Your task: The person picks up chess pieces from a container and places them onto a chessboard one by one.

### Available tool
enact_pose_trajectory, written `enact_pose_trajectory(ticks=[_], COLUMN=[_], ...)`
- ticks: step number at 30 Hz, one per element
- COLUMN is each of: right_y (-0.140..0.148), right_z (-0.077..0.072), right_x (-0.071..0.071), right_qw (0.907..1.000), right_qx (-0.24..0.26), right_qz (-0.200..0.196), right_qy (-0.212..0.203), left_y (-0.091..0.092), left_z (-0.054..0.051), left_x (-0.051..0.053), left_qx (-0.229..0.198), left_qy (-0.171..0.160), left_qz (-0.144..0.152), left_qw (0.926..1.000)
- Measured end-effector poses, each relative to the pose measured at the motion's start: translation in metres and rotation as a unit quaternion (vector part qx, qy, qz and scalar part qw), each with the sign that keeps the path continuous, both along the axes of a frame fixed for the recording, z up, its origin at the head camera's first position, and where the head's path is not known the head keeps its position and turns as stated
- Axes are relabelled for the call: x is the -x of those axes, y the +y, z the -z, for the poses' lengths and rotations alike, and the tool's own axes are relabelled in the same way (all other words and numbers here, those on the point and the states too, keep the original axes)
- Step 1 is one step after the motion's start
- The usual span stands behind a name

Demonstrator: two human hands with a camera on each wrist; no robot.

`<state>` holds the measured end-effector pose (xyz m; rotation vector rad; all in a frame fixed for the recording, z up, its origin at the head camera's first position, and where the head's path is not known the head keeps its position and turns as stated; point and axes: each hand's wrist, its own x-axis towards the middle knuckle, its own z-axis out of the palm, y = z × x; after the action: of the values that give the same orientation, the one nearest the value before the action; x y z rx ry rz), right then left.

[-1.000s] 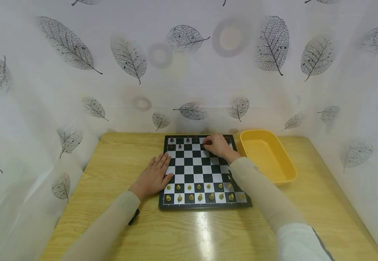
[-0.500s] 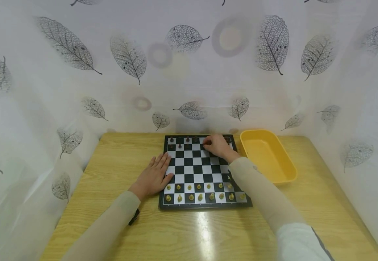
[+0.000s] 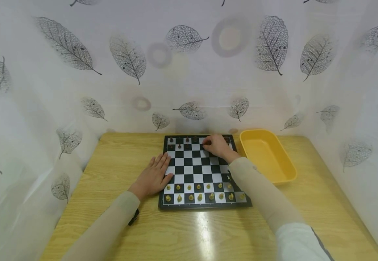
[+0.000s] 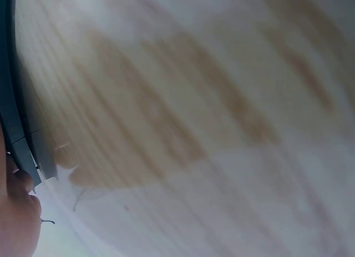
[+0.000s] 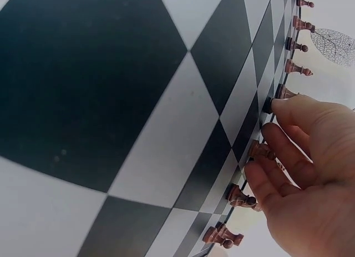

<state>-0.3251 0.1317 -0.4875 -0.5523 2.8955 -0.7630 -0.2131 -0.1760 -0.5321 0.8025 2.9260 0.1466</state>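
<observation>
A black-and-white chessboard (image 3: pixel 197 169) lies on the table. My left hand (image 3: pixel 152 177) rests flat on its left edge, fingers spread; the left wrist view catches only some fingers (image 4: pixel 19 218) beside the dark board edge (image 4: pixel 11 96). Over the far right rows, my right hand (image 3: pixel 217 145) pinches a small chess piece (image 5: pixel 268 106) between thumb and forefinger. Only its dark base shows, so its kind is hidden. Brown chess pieces stand about that hand, including a rook (image 5: pixel 236 237). Yellow chess pieces (image 3: pixel 200 197) fill the two near rows.
A yellow plastic tray (image 3: pixel 286 159) stands right of the board, close to my right forearm. A small black object (image 3: pixel 134 217) shows under my left wrist. A leaf-patterned curtain (image 3: pixel 189 83) hangs behind the wooden table (image 3: pixel 123 152) and at both sides.
</observation>
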Motion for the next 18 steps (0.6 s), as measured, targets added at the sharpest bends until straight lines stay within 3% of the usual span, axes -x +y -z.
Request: enact_pose_trajectory(ticks=[8, 18], right_y=[0.005, 0.028], right_z=[-0.005, -0.032], right_x=[-0.002, -0.007], right_qw=[0.9998, 0.9972], right_qx=[0.008, 0.063], right_qz=[0.012, 0.04], right_qy=[-0.014, -0.002], left_y=[0.001, 0.001], left_z=[0.0, 0.001], left_x=[-0.002, -0.001], left_qx=[-0.002, -0.005], left_qy=[-0.002, -0.004], left_qz=[0.0, -0.003], left_qw=[1.0, 1.0])
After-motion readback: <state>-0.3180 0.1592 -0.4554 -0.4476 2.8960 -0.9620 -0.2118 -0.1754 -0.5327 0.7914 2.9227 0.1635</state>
